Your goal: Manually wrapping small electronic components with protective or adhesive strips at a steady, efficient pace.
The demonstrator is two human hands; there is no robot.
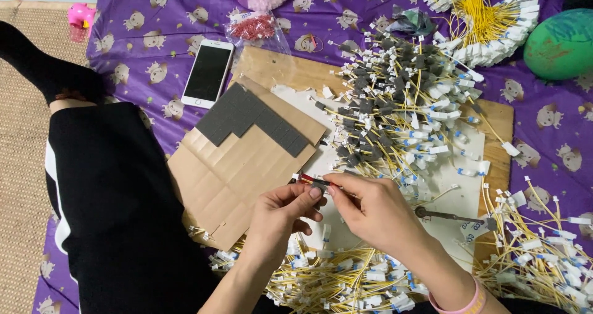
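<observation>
Low in the frame, the left hand and right hand both pinch what looks like a thin red-and-yellow wire with a small grey foam square, fingers pressed together, just below the brown cardboard sheet.

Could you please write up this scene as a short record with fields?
Left hand: pinches a small grey foam piece
Right hand: holds the same piece at a thin red-tipped wire
Beside hands: cardboard sheet bearing grey foam strips
Above: pile of yellow wires
Cloth: white phone, green ball
</observation>
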